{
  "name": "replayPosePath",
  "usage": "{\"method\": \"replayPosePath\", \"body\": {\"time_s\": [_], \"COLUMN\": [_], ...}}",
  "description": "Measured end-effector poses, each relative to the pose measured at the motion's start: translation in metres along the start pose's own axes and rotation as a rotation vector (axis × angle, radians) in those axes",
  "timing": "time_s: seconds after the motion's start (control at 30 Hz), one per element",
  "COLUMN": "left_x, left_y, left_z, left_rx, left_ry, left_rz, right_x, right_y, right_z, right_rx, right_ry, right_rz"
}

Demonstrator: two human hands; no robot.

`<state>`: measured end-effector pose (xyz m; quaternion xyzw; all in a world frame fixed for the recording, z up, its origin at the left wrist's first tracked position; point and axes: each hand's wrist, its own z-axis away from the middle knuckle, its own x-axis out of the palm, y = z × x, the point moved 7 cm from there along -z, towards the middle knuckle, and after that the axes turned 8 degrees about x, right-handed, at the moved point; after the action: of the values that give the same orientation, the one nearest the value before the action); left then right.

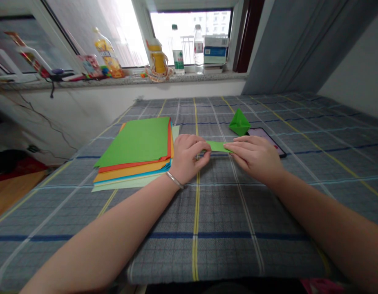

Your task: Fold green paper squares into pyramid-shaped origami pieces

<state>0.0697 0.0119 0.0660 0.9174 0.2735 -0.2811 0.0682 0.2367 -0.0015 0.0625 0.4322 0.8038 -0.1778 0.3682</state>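
Observation:
A narrow strip of folded green paper [218,146] lies on the checked cloth between my two hands. My left hand [190,156] has its thumb and forefinger curled together at the strip's left end, with a silvery bangle on the wrist. The fingers of my right hand [253,157], held close together and nearly flat, press on the right end. Both ends of the strip are partly hidden under the fingers. Beyond my right hand stands a pointed green paper shape [239,122], next to a phone [266,139] that the hand partly covers.
A stack of coloured paper sheets [139,141], green on top, lies left of my left hand. The grey checked cloth [219,212] covers the table. Along the windowsill [130,81] stand bottles, a yellow flask [158,59] and stacked boxes [215,53].

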Motion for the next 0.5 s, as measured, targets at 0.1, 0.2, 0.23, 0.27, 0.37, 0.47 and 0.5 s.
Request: {"method": "replayPosePath", "body": {"time_s": [0.1, 0.2, 0.23, 0.27, 0.37, 0.47, 0.5], "left_x": [0.000, 0.006, 0.009, 0.011, 0.015, 0.017, 0.019], "left_y": [0.003, 0.010, 0.013, 0.016, 0.018, 0.020, 0.020], "left_z": [0.001, 0.001, 0.002, 0.002, 0.002, 0.002, 0.002], "left_rx": [0.041, 0.128, 0.156, 0.177, 0.192, 0.198, 0.198], "left_ry": [-0.048, -0.134, -0.159, -0.179, -0.201, -0.212, -0.223], "left_rz": [-0.137, -0.197, -0.201, -0.200, -0.169, -0.143, -0.147], "right_x": [0.000, 0.002, 0.004, 0.005, 0.009, 0.014, 0.016], "right_y": [-0.004, -0.015, -0.020, -0.025, -0.035, -0.034, -0.033], "right_z": [0.000, 0.002, 0.003, 0.004, 0.005, 0.005, 0.004], "right_rx": [-0.005, -0.060, -0.093, -0.127, -0.178, -0.147, -0.136], "right_ry": [-0.008, -0.029, -0.036, -0.040, -0.032, -0.050, -0.068], "right_rz": [0.042, 0.077, 0.087, 0.093, 0.099, 0.089, 0.082]}}
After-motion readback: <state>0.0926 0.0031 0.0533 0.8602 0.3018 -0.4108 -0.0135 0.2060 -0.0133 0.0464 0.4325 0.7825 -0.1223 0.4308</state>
